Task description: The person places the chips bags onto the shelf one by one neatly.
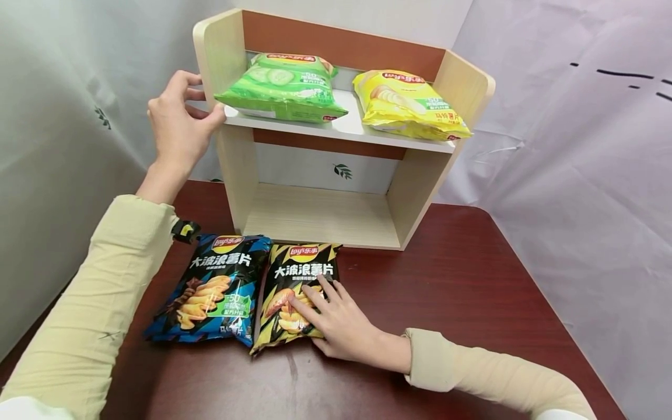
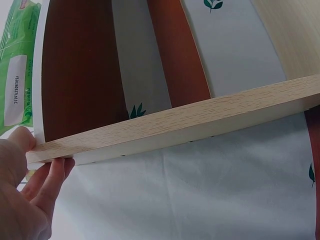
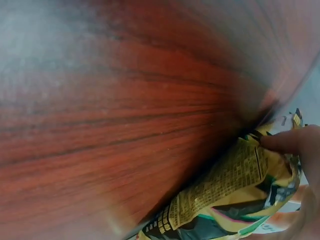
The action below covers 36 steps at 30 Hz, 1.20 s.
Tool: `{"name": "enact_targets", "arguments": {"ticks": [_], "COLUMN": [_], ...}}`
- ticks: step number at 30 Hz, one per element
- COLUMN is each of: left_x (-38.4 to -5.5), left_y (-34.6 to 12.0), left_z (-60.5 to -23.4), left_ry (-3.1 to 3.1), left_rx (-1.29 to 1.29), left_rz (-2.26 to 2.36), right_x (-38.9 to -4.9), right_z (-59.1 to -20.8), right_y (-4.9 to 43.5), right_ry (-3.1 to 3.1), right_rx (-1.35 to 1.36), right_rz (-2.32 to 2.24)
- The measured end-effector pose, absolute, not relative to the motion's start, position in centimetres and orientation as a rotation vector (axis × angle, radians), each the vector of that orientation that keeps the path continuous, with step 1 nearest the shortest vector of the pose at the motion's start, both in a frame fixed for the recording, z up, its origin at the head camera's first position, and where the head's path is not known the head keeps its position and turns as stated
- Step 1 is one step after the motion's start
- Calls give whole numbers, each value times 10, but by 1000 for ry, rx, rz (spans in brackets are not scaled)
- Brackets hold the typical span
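My left hand [image 1: 181,119] grips the front edge of the left side panel of a small wooden shelf [image 1: 235,181]. The left wrist view has the thumb on the panel's inner side and the fingers on its outer side. A green chip bag [image 1: 283,87] lies on the upper board beside that thumb. Lower down, my right hand [image 1: 346,324] holds a black and yellow chip bag [image 1: 278,280] lying on the table. Its fingers spread over the front, while the thumb [image 3: 285,140] presses the bag's printed back near the edge.
A yellow chip bag [image 1: 406,105] lies at the right of the upper board. The blue chip bag [image 1: 210,291] is on the dark red table [image 1: 462,280], left of the black and yellow one. Pale curtains [image 1: 583,146] hang around the table.
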<state>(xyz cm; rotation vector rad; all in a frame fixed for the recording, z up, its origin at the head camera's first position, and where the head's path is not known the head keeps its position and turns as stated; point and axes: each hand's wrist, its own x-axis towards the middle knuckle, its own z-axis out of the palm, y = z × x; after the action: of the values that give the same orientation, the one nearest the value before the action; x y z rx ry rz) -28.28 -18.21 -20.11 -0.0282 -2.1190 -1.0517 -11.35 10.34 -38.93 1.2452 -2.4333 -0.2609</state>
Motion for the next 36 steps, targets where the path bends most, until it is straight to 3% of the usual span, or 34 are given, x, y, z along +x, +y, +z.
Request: {"name": "enact_targets", "arguments": {"ticks": [36], "left_x": [-285], "left_y": [-180], "left_z": [-203], "left_ry": [-2117], "left_rx": [-11], "left_rz": [-1050], "right_x": [-137], "right_z": [-355], "right_y": [133], "right_ry": [-2109], "right_rx": [1257], "right_rz": [-33]}}
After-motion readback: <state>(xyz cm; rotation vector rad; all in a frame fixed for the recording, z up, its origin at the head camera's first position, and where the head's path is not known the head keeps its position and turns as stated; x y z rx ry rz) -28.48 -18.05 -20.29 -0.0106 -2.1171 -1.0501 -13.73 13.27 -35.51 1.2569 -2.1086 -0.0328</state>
